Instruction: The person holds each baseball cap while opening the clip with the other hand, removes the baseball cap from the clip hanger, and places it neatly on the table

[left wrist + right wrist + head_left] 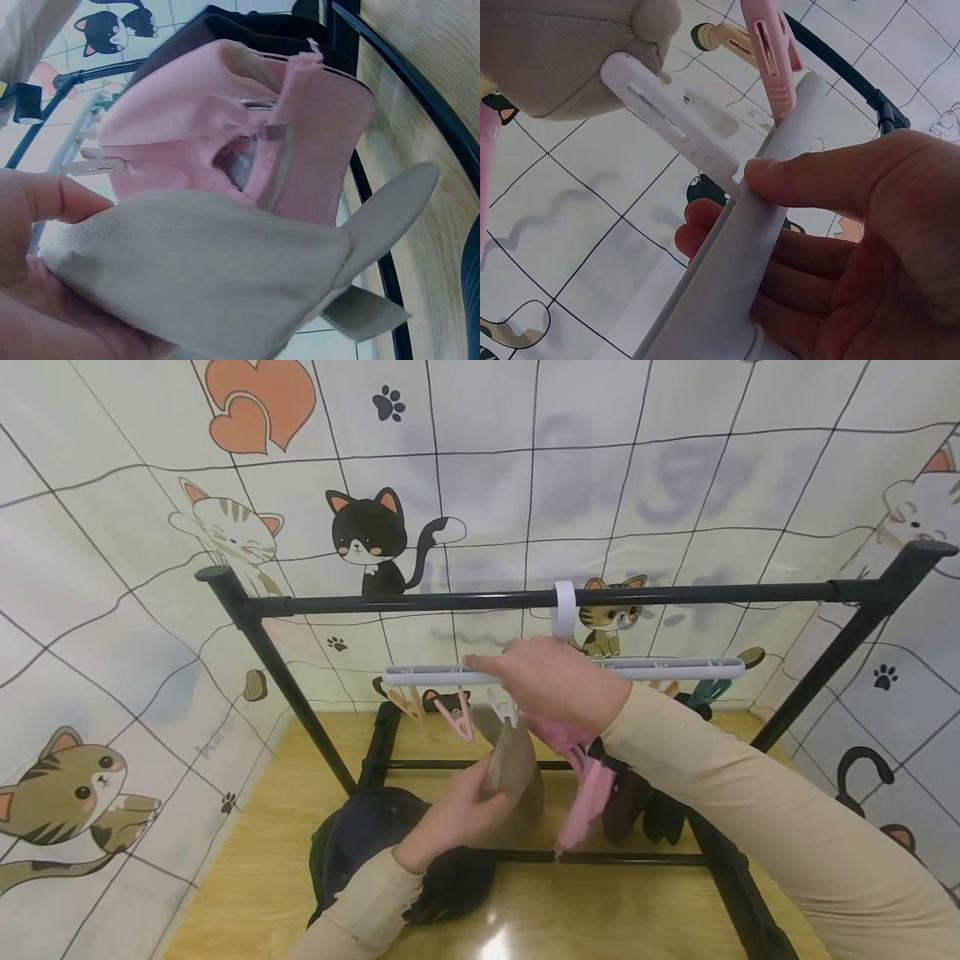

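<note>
Here, the left hand [459, 806] pinches a beige cap [517, 768] just below the pale hanger bar [675, 670], beside a pink cap [176, 120]. The right hand [558, 681] grips that bar between thumb and fingers, near a white clip [697, 154].

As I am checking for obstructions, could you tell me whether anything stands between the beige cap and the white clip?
Nothing visible does: the white clip overlaps the edge of the beige cap gripped by the left hand, though I cannot tell whether it clamps. The pink cap hangs alongside.
</note>
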`<state>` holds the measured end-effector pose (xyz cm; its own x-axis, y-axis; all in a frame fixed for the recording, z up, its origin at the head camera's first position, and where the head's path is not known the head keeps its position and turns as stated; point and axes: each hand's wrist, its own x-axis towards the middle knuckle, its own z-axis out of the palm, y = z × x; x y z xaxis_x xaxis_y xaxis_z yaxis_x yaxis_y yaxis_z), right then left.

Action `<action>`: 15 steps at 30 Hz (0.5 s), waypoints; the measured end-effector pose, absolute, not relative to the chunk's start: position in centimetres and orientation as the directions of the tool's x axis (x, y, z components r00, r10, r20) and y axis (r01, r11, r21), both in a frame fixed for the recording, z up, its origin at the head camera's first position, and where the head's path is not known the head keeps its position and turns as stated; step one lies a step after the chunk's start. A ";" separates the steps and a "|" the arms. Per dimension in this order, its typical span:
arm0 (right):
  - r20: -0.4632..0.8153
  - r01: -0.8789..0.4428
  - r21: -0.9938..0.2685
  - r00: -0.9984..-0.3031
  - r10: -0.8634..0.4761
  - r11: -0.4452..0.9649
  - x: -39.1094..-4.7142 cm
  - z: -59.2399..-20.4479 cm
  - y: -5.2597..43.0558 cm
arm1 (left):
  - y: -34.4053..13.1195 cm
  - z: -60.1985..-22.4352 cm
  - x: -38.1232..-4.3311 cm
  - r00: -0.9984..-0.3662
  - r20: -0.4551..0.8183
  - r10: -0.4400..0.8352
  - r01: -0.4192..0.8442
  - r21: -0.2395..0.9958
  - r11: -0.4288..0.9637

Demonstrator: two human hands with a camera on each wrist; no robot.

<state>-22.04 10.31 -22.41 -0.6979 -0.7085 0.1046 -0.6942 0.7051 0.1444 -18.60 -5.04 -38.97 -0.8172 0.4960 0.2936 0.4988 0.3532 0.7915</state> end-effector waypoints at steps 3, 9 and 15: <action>0.103 -0.682 0.130 -0.712 -0.694 0.720 -22.1 -22.3 10.2 | -5.3 -38.6 -18.3 -0.804 0.297 0.516 0.510 0.790 0.340; 0.116 -0.686 0.066 -0.716 -0.689 0.724 -22.2 -22.3 10.2 | -5.6 -37.6 -17.4 -0.791 0.268 0.551 0.508 0.788 0.347; 0.229 -0.736 0.003 -0.659 -0.717 0.677 -22.2 -22.5 10.3 | -5.7 -36.7 -16.7 -0.774 0.263 0.576 0.502 0.810 0.305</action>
<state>-22.15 10.32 -22.54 -0.6585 -0.7170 0.2286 -0.7360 0.6770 0.0034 -16.69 -5.68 -36.67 -0.7743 0.5757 0.2626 0.5015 0.3052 0.8095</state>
